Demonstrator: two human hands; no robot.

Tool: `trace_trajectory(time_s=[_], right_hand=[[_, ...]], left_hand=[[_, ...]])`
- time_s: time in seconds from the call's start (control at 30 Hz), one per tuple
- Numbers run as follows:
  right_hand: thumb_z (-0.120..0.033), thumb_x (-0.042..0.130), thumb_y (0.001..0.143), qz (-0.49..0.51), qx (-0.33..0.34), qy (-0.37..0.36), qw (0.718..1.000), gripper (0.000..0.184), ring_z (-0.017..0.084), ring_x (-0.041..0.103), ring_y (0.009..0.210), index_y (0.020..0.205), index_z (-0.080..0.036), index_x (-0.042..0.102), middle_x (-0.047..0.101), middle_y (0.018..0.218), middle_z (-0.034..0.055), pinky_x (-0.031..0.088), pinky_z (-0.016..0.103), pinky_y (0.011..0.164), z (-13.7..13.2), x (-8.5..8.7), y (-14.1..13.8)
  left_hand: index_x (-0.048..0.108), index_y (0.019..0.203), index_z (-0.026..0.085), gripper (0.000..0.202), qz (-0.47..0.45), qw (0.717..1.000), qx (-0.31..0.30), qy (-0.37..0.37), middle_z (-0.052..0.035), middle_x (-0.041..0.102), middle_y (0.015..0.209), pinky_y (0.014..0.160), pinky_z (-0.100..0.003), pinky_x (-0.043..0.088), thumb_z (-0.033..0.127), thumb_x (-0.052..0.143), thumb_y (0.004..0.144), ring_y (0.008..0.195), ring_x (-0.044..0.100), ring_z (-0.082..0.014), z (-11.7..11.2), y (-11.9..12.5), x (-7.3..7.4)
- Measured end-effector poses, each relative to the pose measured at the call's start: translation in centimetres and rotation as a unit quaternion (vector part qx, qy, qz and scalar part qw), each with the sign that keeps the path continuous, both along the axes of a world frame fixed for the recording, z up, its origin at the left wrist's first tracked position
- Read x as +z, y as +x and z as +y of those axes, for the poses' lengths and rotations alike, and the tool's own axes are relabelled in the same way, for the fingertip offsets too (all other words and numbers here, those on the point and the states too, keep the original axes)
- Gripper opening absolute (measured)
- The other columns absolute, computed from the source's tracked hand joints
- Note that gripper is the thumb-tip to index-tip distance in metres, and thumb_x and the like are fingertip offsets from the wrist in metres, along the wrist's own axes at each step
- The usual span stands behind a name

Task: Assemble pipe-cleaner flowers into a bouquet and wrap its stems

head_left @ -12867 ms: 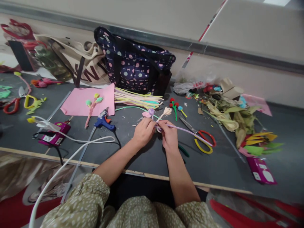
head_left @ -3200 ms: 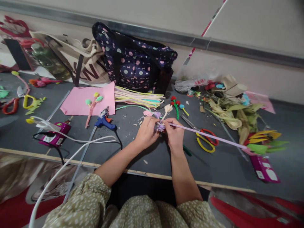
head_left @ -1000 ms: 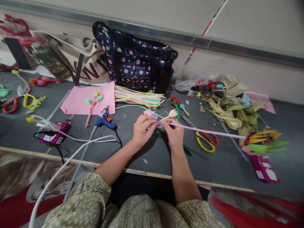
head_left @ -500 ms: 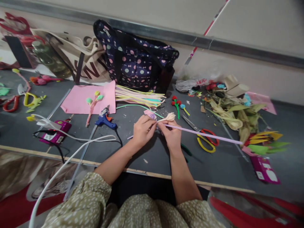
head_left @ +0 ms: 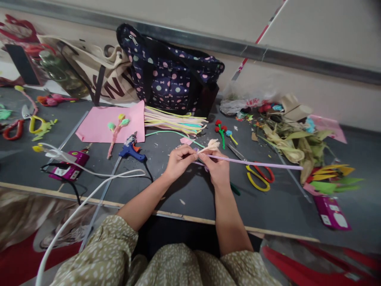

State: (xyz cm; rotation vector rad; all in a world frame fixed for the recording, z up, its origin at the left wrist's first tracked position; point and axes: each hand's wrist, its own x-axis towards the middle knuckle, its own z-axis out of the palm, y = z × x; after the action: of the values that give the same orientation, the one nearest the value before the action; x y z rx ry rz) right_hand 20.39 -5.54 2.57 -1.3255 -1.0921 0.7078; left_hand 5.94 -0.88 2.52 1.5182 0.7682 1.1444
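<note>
Over the middle of the dark table, my left hand [head_left: 180,162] is closed, thumb and fingertips pinching the inner end of a lilac pipe cleaner. My right hand [head_left: 219,169] pinches the same pipe cleaner [head_left: 262,163] close beside it, and its long free length points right. Bits of lilac show between and under the fingers; their shape is mostly hidden. Just behind the fingertips is a cream, petal-like tuft [head_left: 213,145] on a thin stem; whether it is held or lying there I cannot tell. A pink scrap [head_left: 186,141] lies behind my left hand.
Scissors [head_left: 257,176] lie to the right, and a blue glue gun [head_left: 131,149] to the left with its cable. Behind are a bundle of pipe cleaners [head_left: 175,121], pink paper [head_left: 98,123] and a dotted bag [head_left: 169,75]. Dried husks [head_left: 309,159] are piled at right.
The lilac piece above my left fingers has turned down and is now mostly hidden. The pipe cleaner's free end has risen slightly, and lilac now shows under my right hand.
</note>
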Motion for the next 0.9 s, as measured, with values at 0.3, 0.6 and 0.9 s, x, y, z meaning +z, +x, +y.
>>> trace_trajectory(time_s=[0.3,0.6,0.9], right_hand=[[-0.029,0.081,0.067,0.093,0.052,-0.022,0.994,0.01,0.015,0.062,0.07,0.07,-0.024,0.073,0.069,0.075,-0.0009,0.05,0.029,0.069,-0.1,0.2,0.8],[-0.025,0.079,0.068,0.141,0.018,-0.038,0.989,0.009,0.012,0.059,0.065,0.069,-0.022,0.071,0.067,0.07,-0.0021,0.048,0.026,0.065,0.2,0.3,1.2],[-0.026,0.077,0.067,0.143,-0.052,-0.048,0.987,0.011,0.012,0.058,0.063,0.068,-0.019,0.069,0.065,0.068,-0.0021,0.048,0.027,0.065,0.5,0.2,1.1]], left_hand=[[0.071,0.068,0.015,0.022,-0.101,0.969,-0.115,-0.191,-0.001,0.057,0.069,0.063,-0.025,0.039,0.035,0.08,0.069,0.066,0.05,-0.0107,-0.2,-0.1,0.8],[0.067,0.092,0.014,0.039,-0.065,0.964,-0.139,-0.217,-0.0019,0.063,0.081,0.066,-0.024,0.04,0.043,0.08,0.069,0.068,0.053,-0.0099,0.1,0.1,-0.1],[0.055,0.12,0.018,0.035,0.295,0.906,0.026,0.302,-0.0108,0.061,0.108,0.084,-0.034,0.047,0.023,0.06,0.085,0.101,0.057,-0.0229,-0.5,0.2,-1.0]])
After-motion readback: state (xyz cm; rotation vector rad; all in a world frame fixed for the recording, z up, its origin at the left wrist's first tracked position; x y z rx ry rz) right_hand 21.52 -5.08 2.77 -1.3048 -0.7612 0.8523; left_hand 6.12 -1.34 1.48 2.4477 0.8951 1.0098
